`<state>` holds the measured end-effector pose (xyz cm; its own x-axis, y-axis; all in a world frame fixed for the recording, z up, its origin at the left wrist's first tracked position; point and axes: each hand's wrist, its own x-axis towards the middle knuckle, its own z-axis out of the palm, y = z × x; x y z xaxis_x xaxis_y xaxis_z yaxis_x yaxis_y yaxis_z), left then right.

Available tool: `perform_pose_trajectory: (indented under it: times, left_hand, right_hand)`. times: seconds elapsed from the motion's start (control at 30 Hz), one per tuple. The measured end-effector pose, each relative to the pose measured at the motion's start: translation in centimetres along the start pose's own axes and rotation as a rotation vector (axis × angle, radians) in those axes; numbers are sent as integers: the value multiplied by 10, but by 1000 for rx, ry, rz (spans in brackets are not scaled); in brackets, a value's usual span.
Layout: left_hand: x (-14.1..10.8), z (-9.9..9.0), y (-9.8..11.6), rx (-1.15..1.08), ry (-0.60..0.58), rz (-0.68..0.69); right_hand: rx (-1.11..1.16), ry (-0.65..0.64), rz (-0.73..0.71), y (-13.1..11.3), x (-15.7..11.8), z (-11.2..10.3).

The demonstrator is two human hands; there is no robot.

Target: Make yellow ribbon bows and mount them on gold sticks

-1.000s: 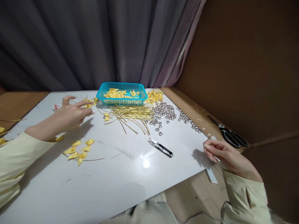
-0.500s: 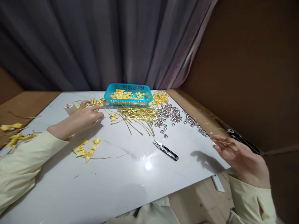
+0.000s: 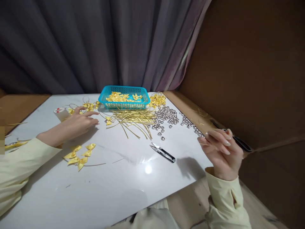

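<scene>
White table edge [image 3: 185, 185] near right hand [image 3: 222, 151]

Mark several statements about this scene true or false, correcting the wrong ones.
1. The turquoise basket holds yellow ribbon bows. True.
2. The left hand grips the thread snips. False: the thread snips lie on the white tabletop.
3. The silver beads lie right of the gold strands. True.
4. The right hand rests flat on the tabletop. False: it is raised, holding a thin strand.
5. A dark curtain hangs behind the basket. True.
</scene>
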<state>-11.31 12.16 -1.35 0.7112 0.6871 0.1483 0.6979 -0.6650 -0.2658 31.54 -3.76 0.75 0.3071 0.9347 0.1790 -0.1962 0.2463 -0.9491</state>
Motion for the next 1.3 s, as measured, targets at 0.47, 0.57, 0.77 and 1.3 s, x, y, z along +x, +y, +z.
perform_pose_trajectory:
  times: [0.47,0.57,0.77,1.3]
  left_hand:
    - [-3,6,-5,40,-34,0]
    - [-3,2,-1,39,-52,2]
    - [-2,-6,7,60,-139,-26]
    - [-10,-25,16,-19,-73,-18]
  right_hand:
    - [44,-62,125,7,-2,-3]
    - [96,0,119,7,-1,0]
    - [248,115,112,5,4,8]
    - [266,49,49,0,-1,15]
